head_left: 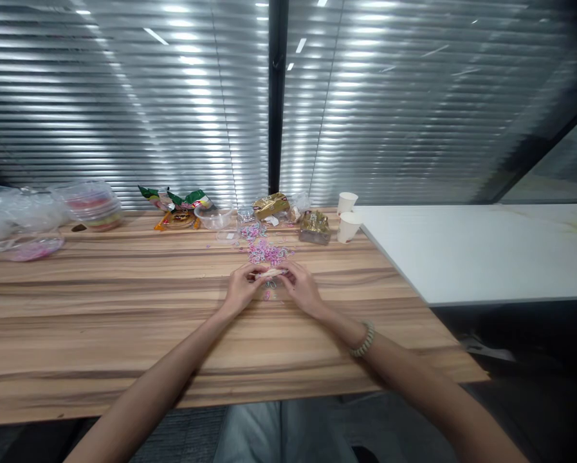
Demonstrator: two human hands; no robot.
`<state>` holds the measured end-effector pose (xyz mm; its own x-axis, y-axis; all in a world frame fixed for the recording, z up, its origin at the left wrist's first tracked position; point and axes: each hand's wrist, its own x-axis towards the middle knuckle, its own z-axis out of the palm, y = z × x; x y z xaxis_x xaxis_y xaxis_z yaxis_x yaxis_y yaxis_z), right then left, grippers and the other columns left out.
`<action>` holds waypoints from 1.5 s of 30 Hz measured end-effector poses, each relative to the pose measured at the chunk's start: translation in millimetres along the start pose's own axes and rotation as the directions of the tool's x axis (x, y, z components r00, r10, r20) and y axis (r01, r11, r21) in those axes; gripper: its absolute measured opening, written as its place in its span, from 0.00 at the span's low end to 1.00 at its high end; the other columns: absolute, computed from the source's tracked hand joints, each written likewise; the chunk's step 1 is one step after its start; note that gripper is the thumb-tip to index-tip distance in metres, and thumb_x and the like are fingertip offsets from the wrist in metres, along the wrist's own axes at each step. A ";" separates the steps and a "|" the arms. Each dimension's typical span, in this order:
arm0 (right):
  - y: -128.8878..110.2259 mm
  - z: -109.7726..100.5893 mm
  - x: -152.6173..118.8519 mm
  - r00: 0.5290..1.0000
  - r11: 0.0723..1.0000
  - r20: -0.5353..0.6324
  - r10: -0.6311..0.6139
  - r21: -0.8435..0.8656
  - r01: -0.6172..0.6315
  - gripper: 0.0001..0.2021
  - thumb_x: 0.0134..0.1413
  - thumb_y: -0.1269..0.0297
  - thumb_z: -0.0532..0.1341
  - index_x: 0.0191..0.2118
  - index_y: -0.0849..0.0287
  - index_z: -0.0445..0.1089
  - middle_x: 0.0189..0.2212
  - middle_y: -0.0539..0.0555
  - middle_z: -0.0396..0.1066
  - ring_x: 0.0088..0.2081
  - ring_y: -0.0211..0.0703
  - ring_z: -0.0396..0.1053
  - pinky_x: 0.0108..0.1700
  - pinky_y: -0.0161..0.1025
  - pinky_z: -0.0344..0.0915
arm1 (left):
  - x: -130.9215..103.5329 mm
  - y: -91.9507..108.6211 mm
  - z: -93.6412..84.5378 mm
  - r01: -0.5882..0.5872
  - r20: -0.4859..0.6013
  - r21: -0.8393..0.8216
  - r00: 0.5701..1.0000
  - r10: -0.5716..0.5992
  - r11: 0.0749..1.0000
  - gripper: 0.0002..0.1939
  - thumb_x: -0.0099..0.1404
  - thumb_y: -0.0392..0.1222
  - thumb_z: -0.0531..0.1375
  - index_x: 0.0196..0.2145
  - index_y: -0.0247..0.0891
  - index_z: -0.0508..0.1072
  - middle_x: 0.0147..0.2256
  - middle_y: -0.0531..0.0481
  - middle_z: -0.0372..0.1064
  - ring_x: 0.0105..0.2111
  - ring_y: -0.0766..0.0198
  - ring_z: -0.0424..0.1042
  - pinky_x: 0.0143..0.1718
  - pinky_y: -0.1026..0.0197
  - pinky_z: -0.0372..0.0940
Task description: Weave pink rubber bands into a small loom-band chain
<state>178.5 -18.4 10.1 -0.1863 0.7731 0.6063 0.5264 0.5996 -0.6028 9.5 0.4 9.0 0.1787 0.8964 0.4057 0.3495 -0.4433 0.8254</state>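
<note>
A small pale strip-like item (271, 273) is held between my two hands, just above the wooden table (124, 315). My left hand (242, 287) pinches its left end and my right hand (302, 287) grips its right end; the item is too small to make out fully. Beyond my fingers lies a pile of small pink, purple and pale loops (267, 252), with more loops (252, 231) scattered behind it. A few loops (268, 295) rest between my wrists on the near side.
Along the back stand a clear bowl (214, 217), green snack packaging (176, 198), gold wrappers (271, 205), a gold package (314, 227) and paper cups (348, 227). At left are stacked lidded containers (92, 204) and plastic bags (20, 215). A white table (481, 251) adjoins at right.
</note>
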 end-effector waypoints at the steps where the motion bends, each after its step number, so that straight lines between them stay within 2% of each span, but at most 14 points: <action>1: 0.0 0.0 -0.1 1.000 1.000 0.002 0.002 0.000 -0.002 0.09 0.51 0.74 0.56 0.39 0.60 0.67 0.36 0.53 0.69 0.38 0.42 0.65 0.41 0.37 0.60 | -0.1 0.6 -0.3 0.001 0.003 0.003 1.000 -0.001 1.000 0.11 0.54 0.45 0.61 0.33 0.37 0.74 0.32 0.48 0.73 0.32 0.63 0.70 0.32 0.64 0.64; 16: -2.3 -1.6 0.7 1.000 1.000 0.004 0.014 0.004 -0.014 0.08 0.51 0.73 0.56 0.39 0.59 0.67 0.36 0.53 0.69 0.38 0.42 0.65 0.41 0.38 0.60 | -1.4 7.6 -0.9 0.000 -0.007 0.035 1.000 0.001 0.999 0.11 0.53 0.45 0.61 0.32 0.36 0.74 0.32 0.48 0.73 0.32 0.63 0.70 0.31 0.64 0.64; 28: -1.9 -1.2 0.9 1.000 1.000 0.004 0.011 -0.007 -0.011 0.08 0.52 0.72 0.57 0.39 0.60 0.67 0.37 0.53 0.69 0.39 0.43 0.65 0.42 0.38 0.60 | -1.4 2.2 0.0 -0.009 -0.007 0.032 1.000 0.009 0.999 0.12 0.53 0.47 0.61 0.33 0.37 0.74 0.32 0.48 0.72 0.32 0.63 0.70 0.32 0.63 0.64; 45: -0.2 -0.2 0.4 1.000 1.000 -0.002 0.011 -0.020 -0.011 0.08 0.51 0.72 0.57 0.39 0.60 0.67 0.38 0.54 0.69 0.39 0.43 0.65 0.42 0.39 0.60 | -1.4 9.4 -1.4 0.002 -0.023 0.049 1.000 -0.001 0.999 0.10 0.52 0.44 0.61 0.31 0.36 0.74 0.31 0.48 0.73 0.31 0.62 0.70 0.31 0.63 0.64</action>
<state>178.4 -18.2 10.5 -0.1782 0.7794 0.6006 0.5450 0.5864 -0.5992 11.3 -5.0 16.7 0.1572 0.8965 0.4142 0.3942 -0.4415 0.8060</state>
